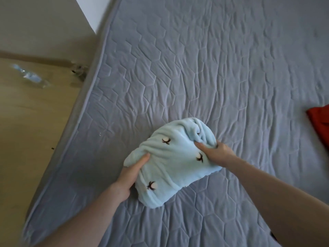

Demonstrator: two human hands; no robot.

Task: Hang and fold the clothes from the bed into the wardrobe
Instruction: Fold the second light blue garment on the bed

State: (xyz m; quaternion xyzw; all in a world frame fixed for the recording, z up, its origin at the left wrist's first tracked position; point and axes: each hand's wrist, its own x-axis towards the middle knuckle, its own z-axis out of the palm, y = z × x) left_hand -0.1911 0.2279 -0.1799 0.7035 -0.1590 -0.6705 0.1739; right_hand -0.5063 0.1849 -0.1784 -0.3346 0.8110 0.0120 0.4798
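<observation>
Hands hold a folded blue fluffy cloth (170, 161) on the gray bed (213, 68). The left hand (130, 177) grips its left side, the right hand (216, 153) pinches its right side. A red cloth (319, 122) lies far right.

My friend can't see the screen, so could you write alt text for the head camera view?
Two bare hands, left hand and right hand, grip a folded pale blue fleece garment on a grey quilted mattress. A red garment lies at the right edge; a plastic bottle lies on the floor.
</observation>
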